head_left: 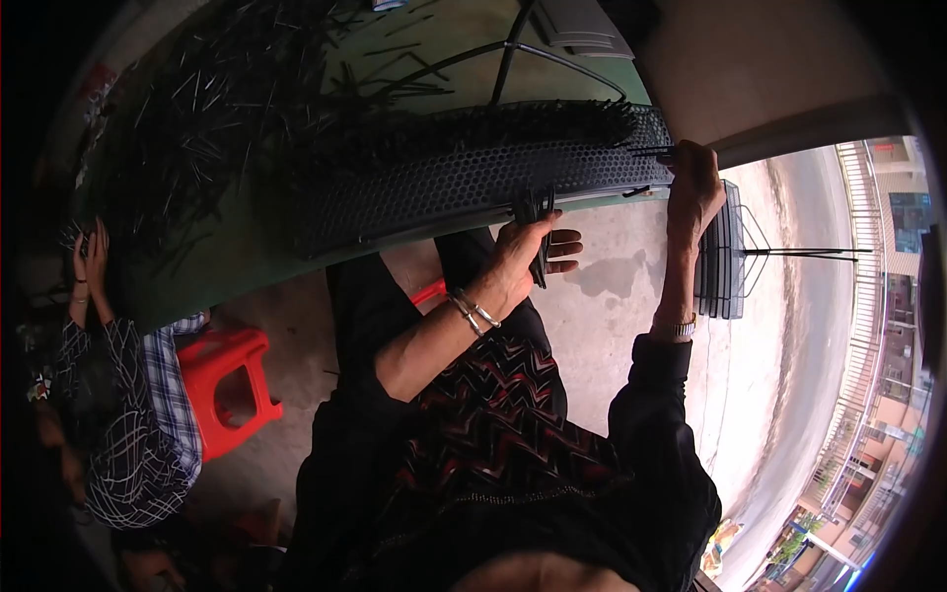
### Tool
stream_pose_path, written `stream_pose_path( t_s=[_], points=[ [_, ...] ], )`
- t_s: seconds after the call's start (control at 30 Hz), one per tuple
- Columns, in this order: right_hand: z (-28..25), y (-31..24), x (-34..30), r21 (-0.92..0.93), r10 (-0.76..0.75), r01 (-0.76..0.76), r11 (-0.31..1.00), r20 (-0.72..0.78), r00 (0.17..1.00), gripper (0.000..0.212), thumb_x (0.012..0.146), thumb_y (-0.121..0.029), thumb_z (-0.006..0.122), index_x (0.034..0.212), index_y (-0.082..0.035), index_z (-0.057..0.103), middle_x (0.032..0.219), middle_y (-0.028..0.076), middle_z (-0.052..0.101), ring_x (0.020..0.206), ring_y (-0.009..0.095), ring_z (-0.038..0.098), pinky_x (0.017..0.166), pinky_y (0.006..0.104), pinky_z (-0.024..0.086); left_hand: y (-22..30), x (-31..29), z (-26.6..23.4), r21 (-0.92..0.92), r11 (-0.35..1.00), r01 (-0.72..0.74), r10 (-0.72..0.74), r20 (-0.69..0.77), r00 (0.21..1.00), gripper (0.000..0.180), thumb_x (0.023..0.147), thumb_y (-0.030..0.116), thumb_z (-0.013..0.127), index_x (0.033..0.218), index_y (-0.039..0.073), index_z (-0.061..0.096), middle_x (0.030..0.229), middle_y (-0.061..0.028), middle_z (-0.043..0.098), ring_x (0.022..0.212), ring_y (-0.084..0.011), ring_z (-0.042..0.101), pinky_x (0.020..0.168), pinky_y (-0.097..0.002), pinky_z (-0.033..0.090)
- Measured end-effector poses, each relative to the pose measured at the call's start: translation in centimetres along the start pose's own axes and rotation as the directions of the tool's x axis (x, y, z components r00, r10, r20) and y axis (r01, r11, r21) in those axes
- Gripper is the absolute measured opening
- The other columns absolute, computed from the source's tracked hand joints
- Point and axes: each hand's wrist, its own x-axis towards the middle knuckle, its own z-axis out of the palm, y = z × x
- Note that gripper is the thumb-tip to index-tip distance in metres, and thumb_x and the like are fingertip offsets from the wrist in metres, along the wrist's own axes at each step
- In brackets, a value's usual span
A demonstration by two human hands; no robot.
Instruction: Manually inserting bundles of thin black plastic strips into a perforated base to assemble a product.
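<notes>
My left hand point(511, 264) clasps a bundle of thin black sticks point(536, 209) under its thumb, with the other fingers stretched out past it. This hand is just in front of the near edge of a long, black perforated rack point(424, 192). At the rack's right end, my right hand point(696, 183) pinches a few similar thin black sticks point(648, 152), which point left over the holes. A dense row of black sticks point(533, 123) stands along the far part of the rack. I cannot tell whether the pinched sticks touch it.
Loose black sticks point(207, 118) are heaped across the left of the green table point(232, 278). Behind the rack stands a black metal frame point(508, 44). A co-worker's hands point(94, 255) are at the table's left edge, near a red stool point(222, 380). A second rack point(722, 261) stands at right.
</notes>
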Motion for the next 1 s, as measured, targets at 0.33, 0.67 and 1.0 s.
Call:
stream_pose_path(
  t_s=[0.33, 0.67, 1.0],
  points=[
    [1.1, 1.7, 2.2, -0.014, -0.113, 0.115, 0.993, 0.103, 0.988, 0.016, 0.093, -0.012, 0.053, 0.098, -0.003, 0.065, 0.077, 0.007, 0.07, 0.075, 0.014, 0.068, 0.07, 0.0259, 0.051, -0.4, 0.0, -0.2, -0.025, 0.999, -0.023, 0.023, 0.007, 1.0, 0.025, 0.094, 0.025, 0.057, 0.108, 0.003, 0.058, 0.09, -0.0139, 0.066, 0.086, -0.0241, 0.067, 0.073, -0.0419, 0.059],
    [1.3, 3.0, 3.8, 0.09, -0.152, 0.133, 0.987, 0.243, 0.958, 0.014, 0.093, -0.01, 0.055, 0.1, -0.002, 0.065, 0.079, 0.006, 0.068, 0.075, 0.01, 0.064, 0.071, 0.0243, 0.048, -0.6, 0.1, 0.1, -0.036, 0.999, -0.026, 0.025, -0.022, 0.999, 0.025, 0.094, 0.024, 0.058, 0.109, 0.004, 0.063, 0.084, -0.0093, 0.065, 0.076, -0.0185, 0.064, 0.07, -0.0393, 0.059],
    [1.4, 2.3, 3.8, 0.161, -0.179, 0.135, 0.978, 0.297, 0.938, 0.01, 0.092, -0.007, 0.056, 0.096, -0.001, 0.064, 0.076, 0.004, 0.065, 0.073, 0.009, 0.06, 0.071, 0.0227, 0.046, -0.7, 0.3, -0.3, 0.041, 0.999, -0.027, 0.029, -0.052, 0.998, 0.024, 0.092, 0.027, 0.061, 0.105, 0.008, 0.068, 0.082, -0.0061, 0.066, 0.068, -0.0132, 0.059, 0.06, -0.0296, 0.053]
  ],
)
